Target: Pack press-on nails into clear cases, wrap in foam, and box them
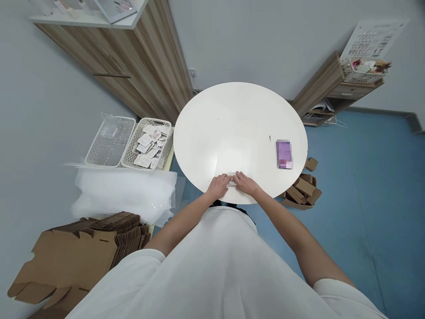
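- Bracing a clear plastic piece (232,182) between two hands, the person in the head view stands at the near edge of the white table (239,110); the piece lies just inside that edge, around its middle.
- The left hand (219,187) comes in over the table's near edge from the left, its fingers bent and drawn together with little gap, apparently gripping the piece's left side.
- The right hand (245,183) mirrors it from the right, fingers likewise drawn in, apparently holding the other side; how firmly either grips cannot be told.
- Holding from both sides probably prevents sliding, with the tabletop as backing, and this spot by the table's edge probably suits the arms' reach.
- Which way the piece points, and its long axis, cannot be told: fingers cover its sides, and only a small glassy part shows between them.
- A purple pack (284,155) lies on the table's right part, its long axis running roughly from near edge toward far edge, likely set there to leave the hands room.
- Left of the table sit a basket of cards (168,144) and white sheeting (126,190), likely placed close for easy reach.
- Brown boxes (303,188) lie on the floor right of the table.
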`<state>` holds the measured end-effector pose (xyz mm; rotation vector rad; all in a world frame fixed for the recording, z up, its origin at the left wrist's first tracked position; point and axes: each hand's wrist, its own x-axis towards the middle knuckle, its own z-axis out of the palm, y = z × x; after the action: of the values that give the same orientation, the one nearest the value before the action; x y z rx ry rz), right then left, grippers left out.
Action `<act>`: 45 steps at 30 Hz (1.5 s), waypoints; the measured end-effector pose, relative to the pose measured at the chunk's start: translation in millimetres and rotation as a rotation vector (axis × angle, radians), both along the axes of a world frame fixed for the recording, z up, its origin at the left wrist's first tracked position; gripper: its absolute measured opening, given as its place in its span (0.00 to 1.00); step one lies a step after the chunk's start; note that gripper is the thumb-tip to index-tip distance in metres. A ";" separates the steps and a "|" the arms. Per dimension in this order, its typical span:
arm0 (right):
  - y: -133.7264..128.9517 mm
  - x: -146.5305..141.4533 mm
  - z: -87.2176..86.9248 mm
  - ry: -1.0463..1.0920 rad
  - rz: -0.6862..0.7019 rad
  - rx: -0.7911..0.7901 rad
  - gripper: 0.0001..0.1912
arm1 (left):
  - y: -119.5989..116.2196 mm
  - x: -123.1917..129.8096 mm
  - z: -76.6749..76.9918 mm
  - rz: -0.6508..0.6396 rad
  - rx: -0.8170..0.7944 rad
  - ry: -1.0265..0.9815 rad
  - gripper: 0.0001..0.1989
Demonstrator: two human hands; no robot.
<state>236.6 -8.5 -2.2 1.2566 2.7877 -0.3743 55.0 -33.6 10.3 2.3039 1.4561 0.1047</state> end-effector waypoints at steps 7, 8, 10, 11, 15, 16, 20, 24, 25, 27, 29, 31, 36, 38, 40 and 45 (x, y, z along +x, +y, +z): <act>-7.7 3.0 21.7 0.080 0.047 -0.042 0.20 | 11.4 -3.0 2.4 -0.097 0.152 0.035 0.10; -13.3 3.3 24.6 0.094 0.008 -0.030 0.26 | 11.9 -4.6 2.9 -0.108 0.155 0.030 0.09; -26.6 2.0 28.7 0.091 -0.103 0.005 0.34 | 12.0 -7.6 4.4 -0.126 0.156 0.021 0.10; -33.7 0.2 29.5 0.078 -0.160 0.022 0.34 | 11.8 -8.9 5.3 -0.134 0.155 0.016 0.09; -57.6 -10.8 27.3 0.013 -0.391 0.007 0.19 | 9.6 -12.8 9.5 -0.180 0.139 0.001 0.08; -62.0 -13.5 26.3 0.008 -0.450 -0.013 0.17 | 8.7 -13.7 10.7 -0.194 0.128 0.000 0.08; -73.5 -19.5 24.8 0.071 -0.617 -0.078 0.17 | 5.0 -17.7 14.5 -0.236 0.057 0.000 0.09; -74.9 -18.8 27.7 0.177 -0.641 -0.118 0.18 | 6.1 -22.8 16.2 -0.222 -0.037 -0.055 0.12; -73.5 -18.0 29.4 0.199 -0.632 -0.128 0.18 | 7.7 -24.3 16.3 -0.211 -0.063 -0.079 0.13; -68.5 -15.7 34.5 0.230 -0.627 -0.148 0.18 | 12.6 -27.3 16.6 -0.200 -0.120 -0.131 0.15; -61.4 -13.0 41.0 0.242 -0.645 -0.178 0.18 | 19.2 -29.8 17.1 -0.194 -0.175 -0.176 0.16; -53.2 -10.3 47.1 0.240 -0.671 -0.222 0.17 | 27.0 -31.3 17.8 -0.178 -0.226 -0.218 0.17; -35.3 -6.8 46.9 0.266 -0.726 -0.371 0.13 | 45.8 -28.9 18.5 -0.140 -0.324 -0.264 0.14; -30.8 -6.8 40.9 0.279 -0.762 -0.406 0.12 | 51.2 -26.4 17.4 -0.127 -0.355 -0.246 0.12; -27.7 -7.0 34.7 0.281 -0.789 -0.419 0.11 | 55.3 -24.5 15.1 -0.105 -0.374 -0.239 0.10; -25.4 -5.7 32.2 0.333 -0.852 -0.477 0.14 | 62.4 -24.1 6.5 -0.049 -0.397 -0.214 0.10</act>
<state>230.9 -33.9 30.0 2.2992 1.9719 -1.2838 31.0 28.8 16.8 1.9397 1.1901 0.0418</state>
